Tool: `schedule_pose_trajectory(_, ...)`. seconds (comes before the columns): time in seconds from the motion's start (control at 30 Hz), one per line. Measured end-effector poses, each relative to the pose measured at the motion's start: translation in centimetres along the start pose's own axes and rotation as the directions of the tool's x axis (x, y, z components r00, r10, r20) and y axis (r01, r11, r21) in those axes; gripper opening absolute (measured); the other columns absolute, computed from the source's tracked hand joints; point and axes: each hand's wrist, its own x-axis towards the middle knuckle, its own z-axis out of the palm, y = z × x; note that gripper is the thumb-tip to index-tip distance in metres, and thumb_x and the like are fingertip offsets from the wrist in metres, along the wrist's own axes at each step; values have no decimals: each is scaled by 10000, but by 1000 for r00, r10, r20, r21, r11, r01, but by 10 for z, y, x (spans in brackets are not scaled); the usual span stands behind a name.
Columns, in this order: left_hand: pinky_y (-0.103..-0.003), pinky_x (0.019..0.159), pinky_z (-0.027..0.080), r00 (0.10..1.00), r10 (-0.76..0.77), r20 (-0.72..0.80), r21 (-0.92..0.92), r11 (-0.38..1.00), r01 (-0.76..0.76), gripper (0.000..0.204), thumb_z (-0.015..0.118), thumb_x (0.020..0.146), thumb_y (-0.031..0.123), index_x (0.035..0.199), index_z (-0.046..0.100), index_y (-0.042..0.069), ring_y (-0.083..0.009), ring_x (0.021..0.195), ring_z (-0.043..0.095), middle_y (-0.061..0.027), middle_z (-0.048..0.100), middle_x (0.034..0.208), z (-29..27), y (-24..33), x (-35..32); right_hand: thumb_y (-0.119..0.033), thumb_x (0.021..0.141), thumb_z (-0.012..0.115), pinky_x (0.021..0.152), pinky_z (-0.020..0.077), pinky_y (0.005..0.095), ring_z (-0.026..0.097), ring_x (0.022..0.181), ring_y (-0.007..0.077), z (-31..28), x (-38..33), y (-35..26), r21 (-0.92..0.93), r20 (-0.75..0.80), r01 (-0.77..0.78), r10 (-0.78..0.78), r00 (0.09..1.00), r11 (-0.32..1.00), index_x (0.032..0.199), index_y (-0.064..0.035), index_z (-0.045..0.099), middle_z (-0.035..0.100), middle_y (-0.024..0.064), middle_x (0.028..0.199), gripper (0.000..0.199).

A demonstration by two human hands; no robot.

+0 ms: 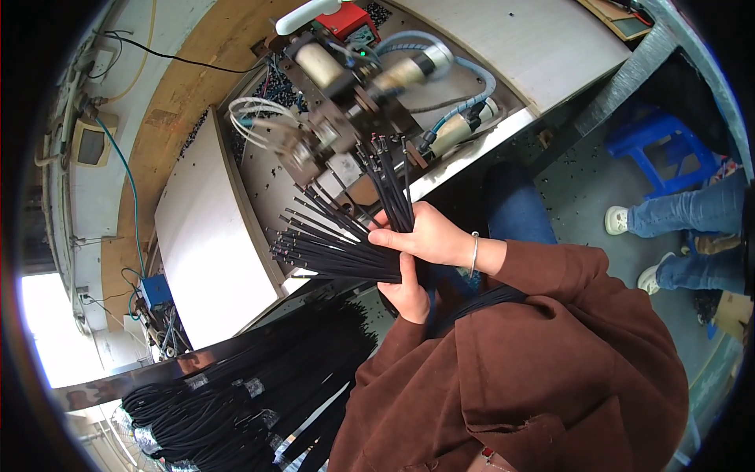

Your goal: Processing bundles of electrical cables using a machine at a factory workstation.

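A fan of thin black cables (330,248) with small metal tips spreads out to the left of my hands. My left hand (406,293) grips the bundle from below, where the cables come together. My right hand (431,236), with a thin bracelet on the wrist, closes over the top of the bundle and pinches a few cables (391,185) that point up toward the machine (354,110). Their tips lie close to the machine's front. Both sleeves are brown.
The machine carries pale cylinders, hoses, a red block (346,20) and a white handle (307,14). A white panel (208,244) lies left of it. Tied bundles of black cables (244,405) are stacked at the lower left. A blue stool (657,149) and another person's legs (692,216) are at the right.
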Motion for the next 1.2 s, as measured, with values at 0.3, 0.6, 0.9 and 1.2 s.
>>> schedule_pose_trajectory(0.3, -283, 877, 399, 1000, 17, 2, -10, 1000, -17, 330, 556, 847, 81, 1149, 486, -32, -152, 993, 521, -76, 538, 1100, 2, 1, -5, -195, 798, 636, 635, 456, 233, 576, 676, 103, 3, -9, 5, -27, -93, 71, -73, 993, 997, 837, -4, 613, 620, 47, 724, 196)
schedule_pose_trajectory(0.6, -274, 841, 419, 999, 32, 9, 10, 999, -32, 277, 543, 854, 79, 1106, 506, -27, -144, 941, 546, -75, 559, 1063, -3, 0, 1, -164, 805, 613, 562, 455, 237, 563, 584, 88, 6, 0, 2, 113, -140, 15, 1, 990, 993, 819, 6, 605, 612, 44, 659, 171)
schedule_pose_trajectory(0.9, -259, 826, 406, 999, -2, -36, -35, 999, 1, 241, 582, 828, 63, 1049, 535, -22, -123, 908, 532, -54, 561, 1019, 1, 2, 3, -161, 814, 605, 538, 444, 228, 549, 574, 82, 7, 4, 3, 58, -128, -16, 24, 991, 998, 829, 9, 605, 600, 34, 648, 170)
schedule_pose_trajectory(1.2, -261, 841, 399, 999, 34, -21, 7, 999, -34, 273, 580, 832, 70, 1077, 519, -33, -132, 926, 529, -59, 558, 1039, 0, -2, 2, -168, 816, 608, 581, 456, 243, 559, 620, 93, -1, 3, -2, -6, -4, 23, -23, 1000, 1000, 847, 2, 616, 613, 31, 699, 172)
